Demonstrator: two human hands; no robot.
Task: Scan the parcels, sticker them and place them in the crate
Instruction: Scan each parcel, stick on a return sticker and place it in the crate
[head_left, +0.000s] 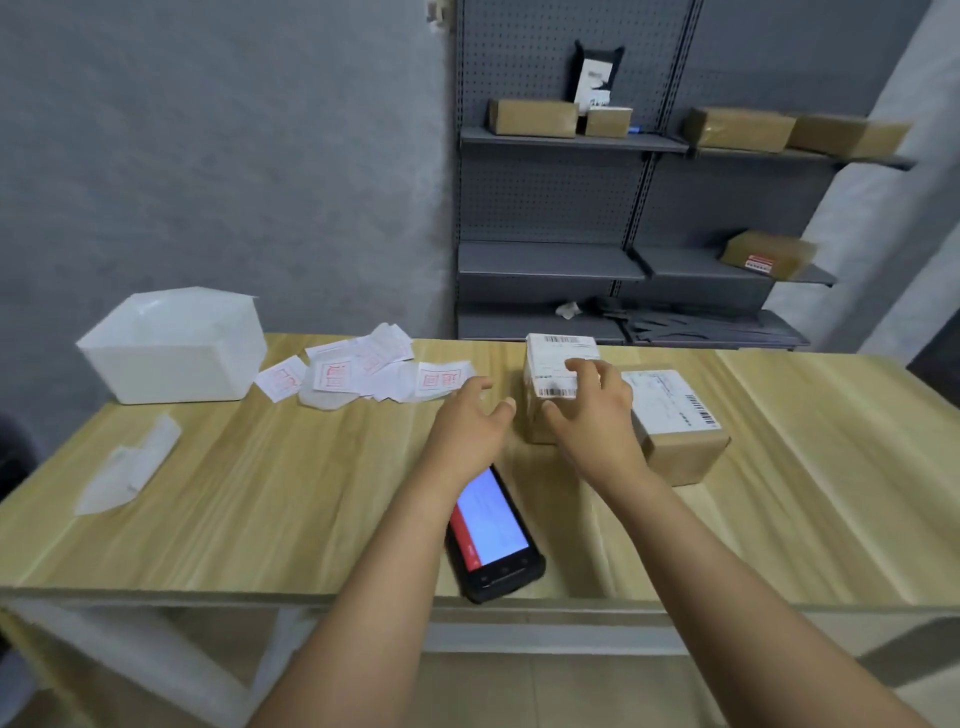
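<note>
We see two brown cardboard parcels side by side toward the far edge of the tabletop (260, 493). The taller parcel (556, 364) stands upright, a white barcode label wrapped over its top and front. The flatter parcel (675, 431) lies just to its right, label up. A black handheld scanner (493, 540) lies face up near the front edge, screen lit blue and red. Red-stamped white stickers (358, 371) lie loosely scattered left of the parcels, beside the white plastic crate (171, 348) at the far left.
</note>
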